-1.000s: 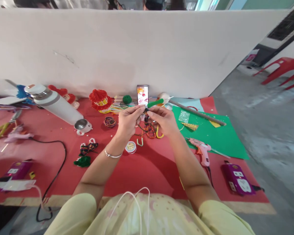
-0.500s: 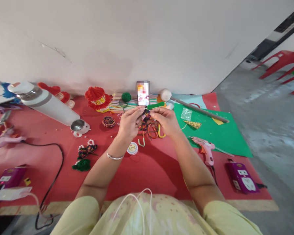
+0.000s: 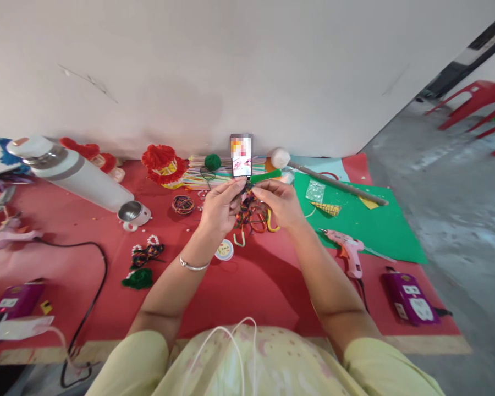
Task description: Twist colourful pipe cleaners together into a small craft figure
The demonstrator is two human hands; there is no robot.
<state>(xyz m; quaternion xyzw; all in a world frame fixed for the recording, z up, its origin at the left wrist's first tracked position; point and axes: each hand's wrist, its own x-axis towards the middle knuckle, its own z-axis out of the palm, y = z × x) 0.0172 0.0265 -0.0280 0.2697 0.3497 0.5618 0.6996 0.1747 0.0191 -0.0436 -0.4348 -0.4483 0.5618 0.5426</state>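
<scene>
Both my hands are raised over the middle of the red table, fingertips close together. My left hand (image 3: 221,204) pinches one side of a dark multicoloured yarn piece (image 3: 245,211). On its other side my right hand (image 3: 279,202) is closed on the same piece, thumb and forefinger together. Part of the yarn is hidden by my fingers. A green-handled tool (image 3: 266,176) shows just above my right fingers; whether I hold it cannot be made out. Just beyond my fingertips a lit phone (image 3: 241,163) stands against the wall.
A white flask (image 3: 82,181) and steel cup (image 3: 133,213) are at the left, near beaded yarn pieces (image 3: 147,255). A round white-lidded tub (image 3: 224,250) sits by my left wrist. On the right are a pink glue gun (image 3: 348,248), green sheet (image 3: 379,231) and purple power box (image 3: 411,297).
The view has shifted very slightly. My fingers have moved a little on the yarn piece, and both hands remain closed on it.
</scene>
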